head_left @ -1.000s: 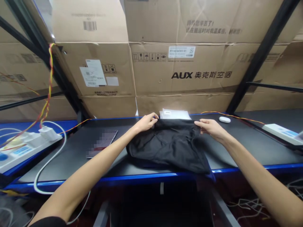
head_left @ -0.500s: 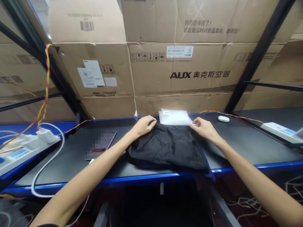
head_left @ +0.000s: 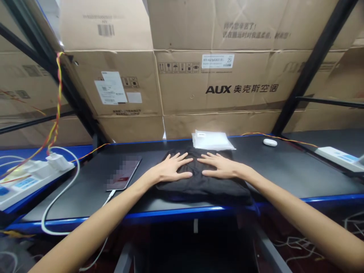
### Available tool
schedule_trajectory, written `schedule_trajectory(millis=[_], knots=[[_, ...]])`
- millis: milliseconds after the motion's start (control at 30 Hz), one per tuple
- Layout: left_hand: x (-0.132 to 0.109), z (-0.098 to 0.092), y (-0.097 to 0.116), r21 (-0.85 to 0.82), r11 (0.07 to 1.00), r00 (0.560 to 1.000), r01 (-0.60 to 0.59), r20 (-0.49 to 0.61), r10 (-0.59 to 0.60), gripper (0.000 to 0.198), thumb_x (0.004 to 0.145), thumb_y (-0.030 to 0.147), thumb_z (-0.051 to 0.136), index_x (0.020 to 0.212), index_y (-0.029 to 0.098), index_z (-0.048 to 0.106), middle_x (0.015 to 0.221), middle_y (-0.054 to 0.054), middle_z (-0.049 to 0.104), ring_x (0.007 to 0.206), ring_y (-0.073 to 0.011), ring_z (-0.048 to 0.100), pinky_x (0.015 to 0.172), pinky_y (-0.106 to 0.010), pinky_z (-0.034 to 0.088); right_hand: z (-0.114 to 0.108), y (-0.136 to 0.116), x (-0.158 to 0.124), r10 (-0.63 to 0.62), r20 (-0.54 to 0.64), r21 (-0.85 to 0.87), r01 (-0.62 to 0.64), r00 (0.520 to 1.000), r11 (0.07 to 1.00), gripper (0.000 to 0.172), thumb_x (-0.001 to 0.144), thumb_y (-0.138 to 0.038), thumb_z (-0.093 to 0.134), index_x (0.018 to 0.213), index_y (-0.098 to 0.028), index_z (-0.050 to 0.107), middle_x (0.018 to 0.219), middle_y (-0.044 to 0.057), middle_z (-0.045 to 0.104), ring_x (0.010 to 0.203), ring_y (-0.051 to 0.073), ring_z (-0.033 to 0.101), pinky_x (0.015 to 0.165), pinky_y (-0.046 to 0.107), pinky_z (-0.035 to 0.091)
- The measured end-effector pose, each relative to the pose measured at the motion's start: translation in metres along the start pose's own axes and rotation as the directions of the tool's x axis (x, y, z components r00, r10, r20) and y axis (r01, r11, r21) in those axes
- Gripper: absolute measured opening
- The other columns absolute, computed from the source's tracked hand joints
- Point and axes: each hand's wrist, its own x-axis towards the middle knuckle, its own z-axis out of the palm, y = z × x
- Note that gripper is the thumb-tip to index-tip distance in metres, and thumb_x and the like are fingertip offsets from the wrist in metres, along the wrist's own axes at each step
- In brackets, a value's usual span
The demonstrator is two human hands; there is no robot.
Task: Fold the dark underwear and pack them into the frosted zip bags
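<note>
A folded black garment (head_left: 203, 185) lies on the black shelf top (head_left: 284, 170) near its blue front edge. My left hand (head_left: 170, 168) rests flat on the garment's left half, fingers spread. My right hand (head_left: 220, 167) lies flat on its right half, fingers spread too. The fingertips of the two hands nearly meet over the middle of the cloth. Neither hand holds anything.
A clear plastic bag (head_left: 212, 140) lies just behind the garment. A phone (head_left: 123, 174) on a white cable sits to the left, with power strips (head_left: 25, 178) further left. A white earbud case (head_left: 270, 142) and another strip (head_left: 339, 157) are to the right. Cardboard boxes (head_left: 216, 81) wall the back.
Both hands let go of the garment's far edge, which they had folded down, and came toward me to press flat on top of it. The garment now lies flatter.
</note>
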Motion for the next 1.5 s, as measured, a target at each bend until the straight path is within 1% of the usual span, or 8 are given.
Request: schedule_trajectory(millis=[133, 367, 600, 833, 1033, 1200, 1400, 1500], knots=[[-0.0011, 0.0009, -0.001, 0.005, 0.999, 0.999, 0.033, -0.019, -0.033, 0.074, 0.089, 0.076, 0.038, 0.154, 0.041, 0.024, 0.164, -0.001, 0.009, 0.15, -0.0374, 0.011, 0.117, -0.065, 0.008, -0.0005, 0.0078, 0.0082, -0.045, 0.013, 0.0, 0.045, 0.999, 0.999, 0.076, 0.088, -0.074, 0.044, 0.153, -0.035, 0.032, 0.162, 0.003, 0.022, 0.15, 0.033, 0.011, 0.12, 0.06, 0.007], [-0.0016, 0.0022, -0.0008, 0.002, 0.999, 0.999, 0.037, -0.038, -0.036, 0.073, 0.09, 0.074, 0.039, 0.153, 0.04, 0.027, 0.164, -0.002, 0.011, 0.15, -0.0371, 0.012, 0.118, -0.064, 0.008, 0.0002, 0.0098, 0.0077, -0.055, -0.032, 0.043, 0.057, 0.998, 0.997, 0.072, 0.089, -0.072, 0.045, 0.151, -0.036, 0.035, 0.162, 0.0, 0.024, 0.15, 0.031, 0.013, 0.121, 0.056, 0.005], [-0.0015, 0.0009, 0.0012, 0.024, 0.999, 0.998, 0.037, -0.042, -0.036, 0.075, 0.089, 0.075, 0.04, 0.153, 0.039, 0.028, 0.164, -0.003, 0.013, 0.15, -0.0372, 0.012, 0.117, -0.065, 0.009, -0.0006, 0.0082, 0.0007, -0.029, -0.016, 0.027, 0.03, 0.999, 0.999, 0.074, 0.088, -0.074, 0.046, 0.152, -0.037, 0.034, 0.162, 0.001, 0.023, 0.151, 0.031, 0.01, 0.121, 0.058, 0.003], [-0.0011, 0.0013, -0.0005, 0.02, 1.0, 0.999, 0.015, -0.037, -0.015, 0.075, 0.089, 0.075, 0.039, 0.154, 0.039, 0.025, 0.165, -0.001, 0.006, 0.151, -0.0361, 0.008, 0.118, -0.064, 0.01, 0.0022, 0.0102, 0.0014, -0.033, -0.015, 0.022, 0.034, 0.999, 0.999, 0.077, 0.086, -0.075, 0.047, 0.152, -0.036, 0.033, 0.163, 0.002, 0.02, 0.151, 0.031, 0.009, 0.121, 0.056, 0.002], [-0.0018, -0.0009, 0.0014, 0.009, 1.0, 1.0, 0.017, -0.02, -0.017, 0.075, 0.09, 0.075, 0.039, 0.154, 0.039, 0.025, 0.164, -0.001, 0.011, 0.151, -0.0351, 0.01, 0.118, -0.063, 0.009, 0.0015, 0.0086, 0.0012, -0.031, -0.01, 0.024, 0.032, 0.999, 0.999, 0.079, 0.086, -0.075, 0.047, 0.152, -0.035, 0.033, 0.163, 0.002, 0.02, 0.151, 0.031, 0.009, 0.121, 0.055, 0.003], [-0.0016, -0.0014, 0.0018, 0.004, 1.0, 1.0, 0.02, -0.016, -0.02, 0.074, 0.09, 0.074, 0.04, 0.154, 0.038, 0.026, 0.164, -0.002, 0.012, 0.151, -0.034, 0.012, 0.119, -0.062, 0.009, 0.0019, 0.0098, 0.002, -0.034, -0.016, 0.031, 0.035, 0.999, 0.999, 0.077, 0.086, -0.074, 0.049, 0.151, -0.037, 0.034, 0.162, 0.0, 0.021, 0.15, 0.032, 0.011, 0.121, 0.056, 0.004], [-0.0019, -0.0016, 0.0012, -0.011, 1.0, 1.0, 0.017, -0.011, -0.017, 0.074, 0.09, 0.074, 0.04, 0.154, 0.039, 0.026, 0.164, -0.001, 0.011, 0.151, -0.0339, 0.012, 0.119, -0.062, 0.008, 0.0021, 0.0102, 0.0021, -0.039, -0.012, 0.027, 0.039, 0.999, 0.999, 0.078, 0.086, -0.074, 0.048, 0.152, -0.035, 0.033, 0.163, 0.004, 0.02, 0.15, 0.031, 0.011, 0.121, 0.056, 0.005], [-0.0024, -0.0018, 0.0021, -0.003, 1.0, 1.0, 0.018, -0.012, -0.018, 0.074, 0.09, 0.074, 0.04, 0.154, 0.038, 0.026, 0.164, -0.001, 0.012, 0.15, -0.0344, 0.013, 0.118, -0.063, 0.009, 0.002, 0.0098, 0.002, -0.04, -0.015, 0.024, 0.04, 0.999, 0.999, 0.077, 0.086, -0.074, 0.048, 0.152, -0.036, 0.034, 0.162, 0.003, 0.021, 0.15, 0.031, 0.011, 0.121, 0.056, 0.006]])
